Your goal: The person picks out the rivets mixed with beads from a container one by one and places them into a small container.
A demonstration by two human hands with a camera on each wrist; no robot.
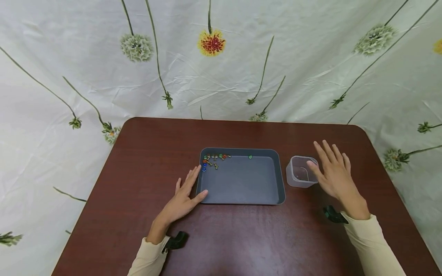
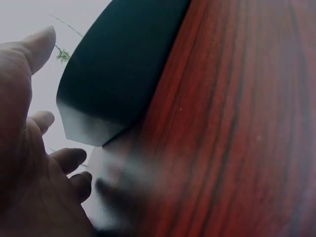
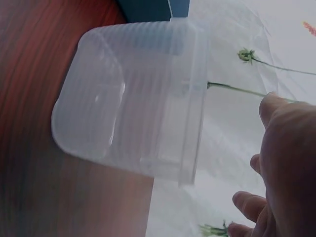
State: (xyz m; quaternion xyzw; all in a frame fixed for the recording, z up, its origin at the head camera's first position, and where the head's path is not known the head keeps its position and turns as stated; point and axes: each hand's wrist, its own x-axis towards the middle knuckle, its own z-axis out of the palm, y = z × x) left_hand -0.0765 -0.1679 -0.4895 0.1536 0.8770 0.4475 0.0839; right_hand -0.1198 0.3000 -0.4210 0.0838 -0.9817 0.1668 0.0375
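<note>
A grey rectangular tray lies on the table. Small items are gathered at its far left corner: gold-coloured metal pieces, blue beads, and some green and orange ones; a single green bead sits apart near the far rim. My left hand is at the tray's left edge, fingers extended and thumb over the near left corner. Right of the tray stands a clear plastic container, with nothing seen inside. My right hand hovers beside and above its right rim, fingers spread, holding nothing.
The dark red-brown wooden table has rounded far corners. Behind it hangs a white cloth printed with flowers. Each wrist carries a dark strapped-on device below the hand.
</note>
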